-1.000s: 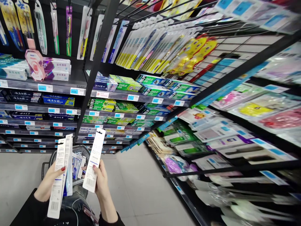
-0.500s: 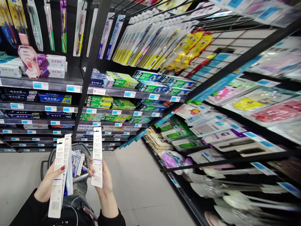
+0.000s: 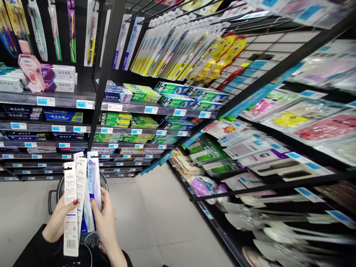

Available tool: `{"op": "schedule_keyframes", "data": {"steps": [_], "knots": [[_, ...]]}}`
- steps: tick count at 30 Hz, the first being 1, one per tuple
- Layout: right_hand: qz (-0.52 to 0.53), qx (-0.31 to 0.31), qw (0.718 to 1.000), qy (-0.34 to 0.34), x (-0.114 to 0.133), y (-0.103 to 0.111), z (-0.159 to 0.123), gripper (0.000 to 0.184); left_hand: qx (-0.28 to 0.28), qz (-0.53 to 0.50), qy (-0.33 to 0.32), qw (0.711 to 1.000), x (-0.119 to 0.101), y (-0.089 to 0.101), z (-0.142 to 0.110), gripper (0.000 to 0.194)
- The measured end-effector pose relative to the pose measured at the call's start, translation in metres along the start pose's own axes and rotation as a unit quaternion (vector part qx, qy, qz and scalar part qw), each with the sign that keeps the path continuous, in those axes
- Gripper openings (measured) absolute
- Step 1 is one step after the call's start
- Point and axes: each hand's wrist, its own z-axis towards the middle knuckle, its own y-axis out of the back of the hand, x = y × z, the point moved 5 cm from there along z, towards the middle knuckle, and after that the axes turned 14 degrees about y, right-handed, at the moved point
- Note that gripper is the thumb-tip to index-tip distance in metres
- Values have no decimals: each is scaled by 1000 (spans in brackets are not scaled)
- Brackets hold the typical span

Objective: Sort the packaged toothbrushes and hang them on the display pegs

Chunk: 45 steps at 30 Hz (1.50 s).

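Note:
My left hand (image 3: 57,220) is closed round two long white toothbrush packs (image 3: 71,207), held upright with their printed backs toward me. My right hand (image 3: 104,217) grips a third toothbrush pack (image 3: 94,181), its blue and purple front facing me, pressed up against the packs in the left hand. Both hands are low at the left of the view, above a round shopping basket (image 3: 59,189) whose contents are hidden behind the packs.
Black shelves of toothpaste boxes (image 3: 144,97) with blue price tags run ahead. Hanging toothbrush packs (image 3: 167,48) fill the pegs above. A rack of bagged goods (image 3: 250,148) stretches along the right. A pink mouthwash bottle (image 3: 29,70) stands at upper left. Grey tiled floor (image 3: 155,211) lies between.
My right hand has turned its pack round and carried it left, up against the packs in my left hand. The view has shifted slightly right.

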Motion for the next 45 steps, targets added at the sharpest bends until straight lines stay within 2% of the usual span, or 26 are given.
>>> {"op": "schedule_keyframes", "data": {"steps": [5,10,13,16,19,22,24,27,32,36,41,45], "knots": [[8,34,999,21,5,-8,-4,36,12,5,-12,1000,-1,1,0,76],[3,64,998,24,4,-14,-6,33,46,18,25,998,1,2,0,40],[-23,64,997,37,3,-14,-5,32,61,2,38,997,2,3,0,32],[-96,20,993,69,7,-6,-5,31,75,-5,25,997,2,1,-1,35],[-130,-10,984,118,18,1,-4,22,86,3,-5,996,2,-3,-1,51],[-141,29,976,164,32,-3,-3,7,64,15,-37,997,2,-6,-2,62],[-167,78,967,175,39,-11,-2,11,37,6,-46,998,3,-7,-4,63],[-204,128,958,155,41,-24,-3,30,-2,-32,-20,999,7,-6,-5,57],[-198,143,962,119,34,-35,-7,54,-68,-82,6,994,13,4,-5,42],[-175,145,967,115,29,-37,-10,65,-74,-88,-7,993,15,9,-3,37],[-195,146,961,134,28,-38,-9,68,-18,-111,-22,993,14,3,-3,53],[-191,134,968,93,22,-40,-9,57,-61,-100,3,993,15,5,0,63]]}}
